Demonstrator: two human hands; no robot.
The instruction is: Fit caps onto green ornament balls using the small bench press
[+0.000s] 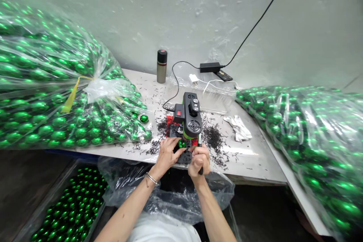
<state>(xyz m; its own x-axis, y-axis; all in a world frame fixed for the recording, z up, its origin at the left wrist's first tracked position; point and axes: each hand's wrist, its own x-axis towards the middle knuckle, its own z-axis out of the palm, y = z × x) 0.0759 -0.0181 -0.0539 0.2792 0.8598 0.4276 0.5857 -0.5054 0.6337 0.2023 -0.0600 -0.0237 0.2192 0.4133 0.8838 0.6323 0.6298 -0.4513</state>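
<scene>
A small black tabletop machine (pixel 193 115) with round vents, knobs and a red switch stands on the table in front of me. Under its head sits a shiny green ball (pixel 182 144), partly covered by my fingers. My left hand (pixel 167 154) holds this ball from the left, thumb and fingertips against it. Just to the right, my right hand (pixel 200 161) is closed around a black handle (pixel 201 171) whose end pokes out below the fist; whether it joins the machine is hidden. Another green ball (pixel 144 118) lies loose to the left.
Clear bags of green balls stand left (pixel 36 121) and right (pixel 314 132). Small black bits (pixel 212 138) litter the table around the machine. Behind it are a thermos (pixel 162 66), a power adapter (pixel 210 67) and a clear plastic tray (pixel 218 100). White gloves (pixel 238 128) lie at right.
</scene>
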